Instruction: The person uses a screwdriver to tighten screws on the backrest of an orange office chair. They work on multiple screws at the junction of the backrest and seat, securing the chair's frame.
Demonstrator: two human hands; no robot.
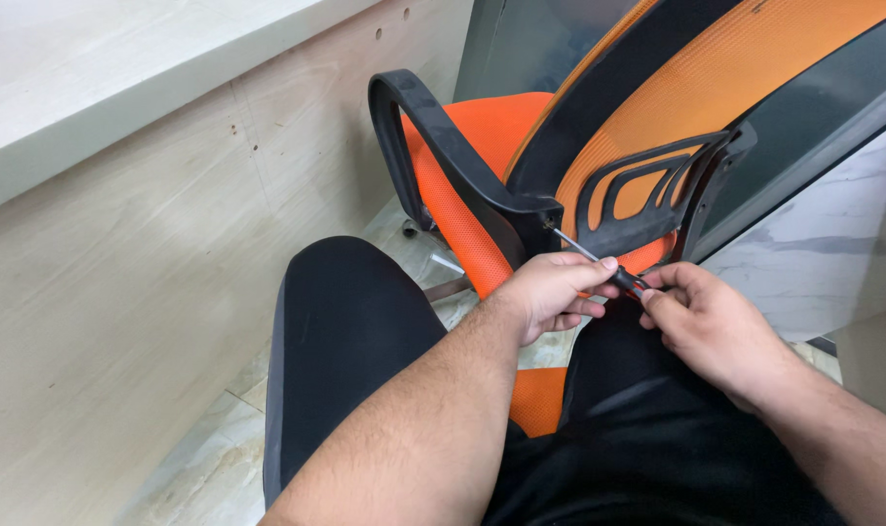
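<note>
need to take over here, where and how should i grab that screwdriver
Grip the screwdriver by its dark handle end, coming from the near, lower-right side. Its thin metal shaft slants up-left with the tip at the black armrest joint, so only the handle is free. The left hand and right hand both pinch it there now.

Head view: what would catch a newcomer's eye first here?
The bright orange mesh chair fills the upper right, lying tipped beside a pale plywood wall. At centre, the left hand and right hand both grip a screwdriver, its tip at the black armrest bracket.
</note>
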